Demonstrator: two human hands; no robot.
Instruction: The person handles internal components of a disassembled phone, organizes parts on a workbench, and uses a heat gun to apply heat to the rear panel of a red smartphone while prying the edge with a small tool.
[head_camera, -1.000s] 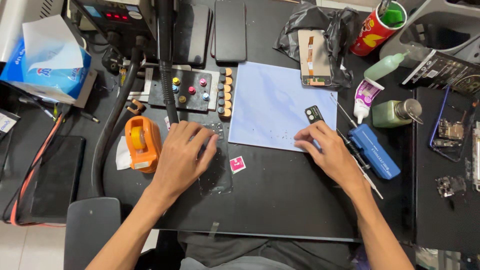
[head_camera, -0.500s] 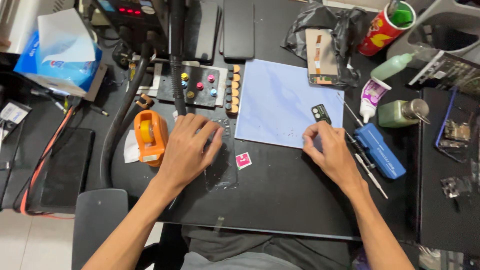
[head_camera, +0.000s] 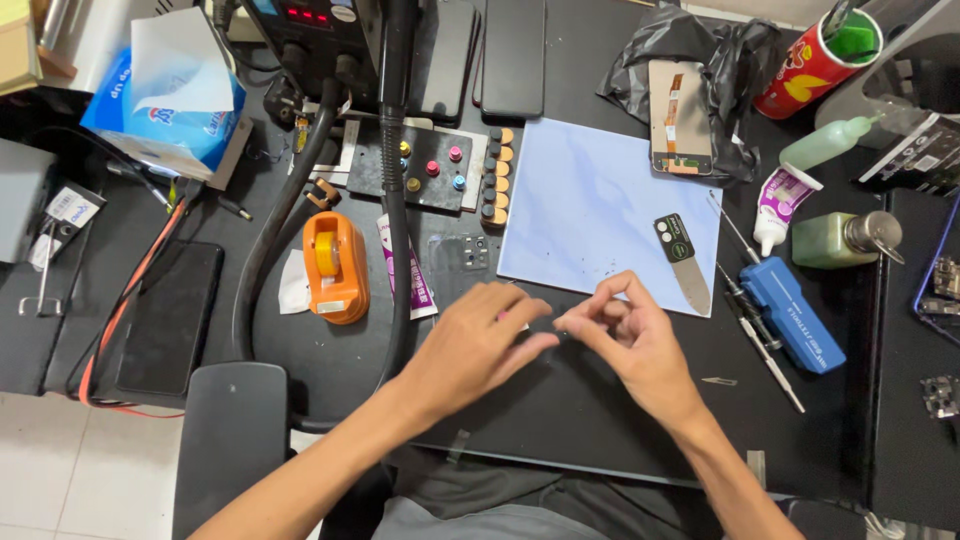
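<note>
My left hand (head_camera: 478, 348) lies low over the black work mat (head_camera: 560, 420), fingers stretched to the right. Its fingertips meet those of my right hand (head_camera: 632, 340) near the mat's middle. My right thumb and forefinger are pinched into a ring; whether anything tiny sits between them is too small to tell. A clear phone back cover with camera holes (head_camera: 463, 250) lies just beyond my left hand. A thin metal pry tool with a black handle (head_camera: 683, 262) rests on the pale blue sheet (head_camera: 600, 200), apart from both hands.
An orange tape dispenser (head_camera: 335, 265), a thick black hose (head_camera: 398, 230) and a screw tray (head_camera: 425, 172) stand at the left and back. A blue case (head_camera: 792, 315), tweezers (head_camera: 762, 340), a glue tube (head_camera: 778, 205) and a green bottle (head_camera: 835, 240) lie to the right. A tissue box (head_camera: 165, 110) sits far left.
My right hand let go of the pry tool, which now lies on the blue sheet, and moved left. My left hand came off the clear cover and shifted right until the fingertips met.
</note>
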